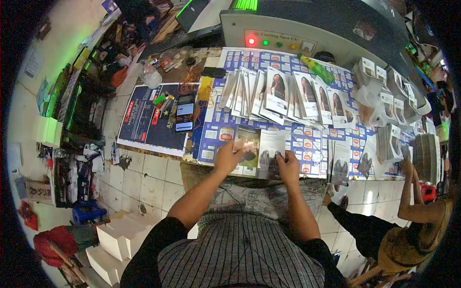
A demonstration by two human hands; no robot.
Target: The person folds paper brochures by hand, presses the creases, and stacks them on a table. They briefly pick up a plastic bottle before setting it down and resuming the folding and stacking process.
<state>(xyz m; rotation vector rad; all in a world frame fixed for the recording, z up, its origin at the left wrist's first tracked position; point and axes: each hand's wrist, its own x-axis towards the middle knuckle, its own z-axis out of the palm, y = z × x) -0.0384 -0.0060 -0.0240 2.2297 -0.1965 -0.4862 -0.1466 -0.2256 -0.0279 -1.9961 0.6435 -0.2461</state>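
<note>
- A printed card [248,144] is pinned flat under the left hand [227,157], fingers spread open on it, at the lower centre of the frame.
- A second printed sheet [272,150], just beside the first, is gripped at its lower edge by the closed right hand [288,165].
- Both lie on the near edge of the surface [218,126], which is covered with blue printed sheets.
- A fanned row of cards [288,96] is seen above the hands.
- A phone [185,112] lies left of centre.
- A green bottle [318,68] rests at upper right.
- Another person's arm [409,192] is seen at the right edge.
</note>
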